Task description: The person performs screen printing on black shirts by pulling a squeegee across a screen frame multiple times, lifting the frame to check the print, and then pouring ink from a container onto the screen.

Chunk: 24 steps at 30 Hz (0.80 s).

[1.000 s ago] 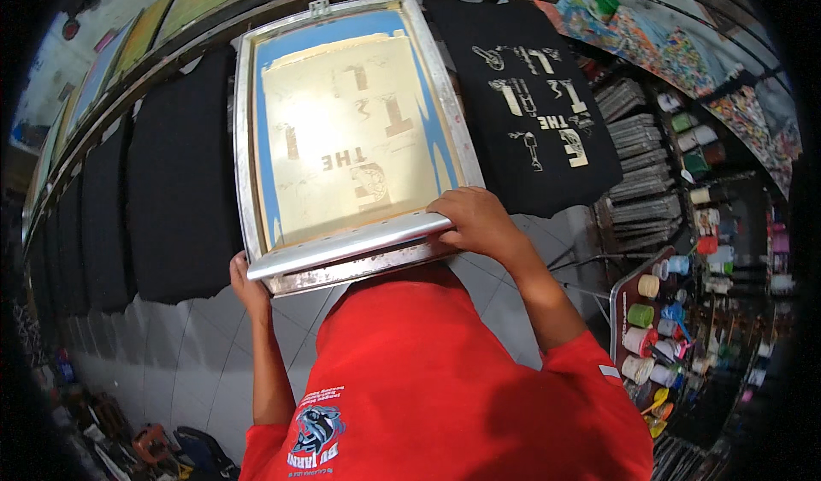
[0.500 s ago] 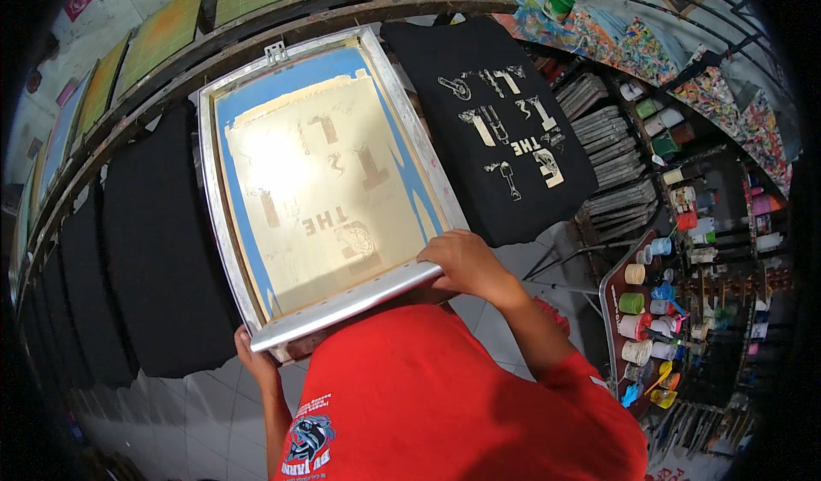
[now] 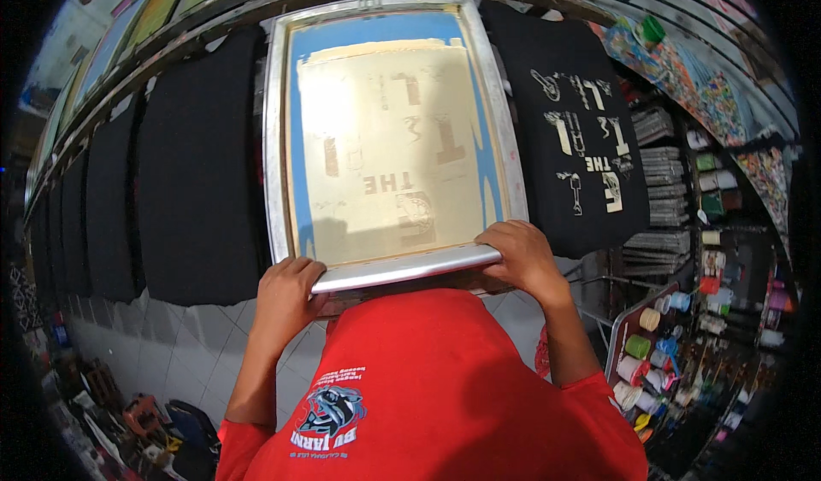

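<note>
A long curved printing table point(image 3: 214, 19) is seen running from left to right, with black garments point(image 3: 192, 165) laid along it. Below it, a pale tiled floor point(image 3: 162, 353) is shown. At right, shelves point(image 3: 676, 190) are stacked with folded goods, and round ink pots point(image 3: 637, 357) are ranged on a rack. Clutter point(image 3: 128, 421) is gathered at lower left.

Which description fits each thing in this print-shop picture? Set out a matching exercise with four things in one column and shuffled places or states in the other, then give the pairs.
Things:
1. printing screen frame
2. printed black shirt
3. plain black shirt
4. paint pots

Descriptions:
A. left of the frame
B. held at its near edge by the left hand and right hand
C. on the low rack, far right
D. right of the frame

Pairs: 1-B, 2-D, 3-A, 4-C
</note>
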Available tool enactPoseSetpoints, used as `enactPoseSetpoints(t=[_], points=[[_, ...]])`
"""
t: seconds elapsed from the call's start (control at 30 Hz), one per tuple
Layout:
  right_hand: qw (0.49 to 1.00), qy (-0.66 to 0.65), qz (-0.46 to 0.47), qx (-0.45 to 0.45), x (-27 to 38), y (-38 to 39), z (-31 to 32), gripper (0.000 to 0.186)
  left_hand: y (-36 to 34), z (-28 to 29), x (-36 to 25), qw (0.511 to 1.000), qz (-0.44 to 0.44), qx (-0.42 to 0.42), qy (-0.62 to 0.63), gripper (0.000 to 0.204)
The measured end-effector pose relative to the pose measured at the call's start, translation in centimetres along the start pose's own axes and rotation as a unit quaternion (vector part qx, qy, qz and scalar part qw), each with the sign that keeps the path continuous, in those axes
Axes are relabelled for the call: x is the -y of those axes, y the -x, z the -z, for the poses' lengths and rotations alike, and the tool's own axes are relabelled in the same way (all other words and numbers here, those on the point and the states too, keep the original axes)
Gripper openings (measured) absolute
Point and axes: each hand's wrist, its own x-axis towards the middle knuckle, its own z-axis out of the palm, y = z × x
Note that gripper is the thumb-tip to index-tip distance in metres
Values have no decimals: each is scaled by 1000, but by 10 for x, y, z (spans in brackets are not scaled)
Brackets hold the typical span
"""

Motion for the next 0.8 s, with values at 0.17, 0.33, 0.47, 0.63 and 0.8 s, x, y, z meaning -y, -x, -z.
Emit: enactPoseSetpoints(t=[0.17, 0.33, 0.47, 0.63, 0.8], points=[[999, 31, -24, -11, 8, 18, -12, 40, 13, -8, 2, 1000, -4, -7, -17, 33], [998, 39, -33, 23, 5, 15, -3, 38, 12, -2, 7, 999, -43, -24, -21, 27], [1000, -6, 0, 28, -7, -10, 19, 30, -11, 29, 12, 999, -47, 18, 3, 31], [1000, -3, 8, -4, -27, -79, 61, 25, -80, 64, 36, 991, -110, -59, -51, 25], [987, 113, -22, -108, -69, -194, 91, 25, -211, 90, 74, 973, -120, -162, -111, 33]])
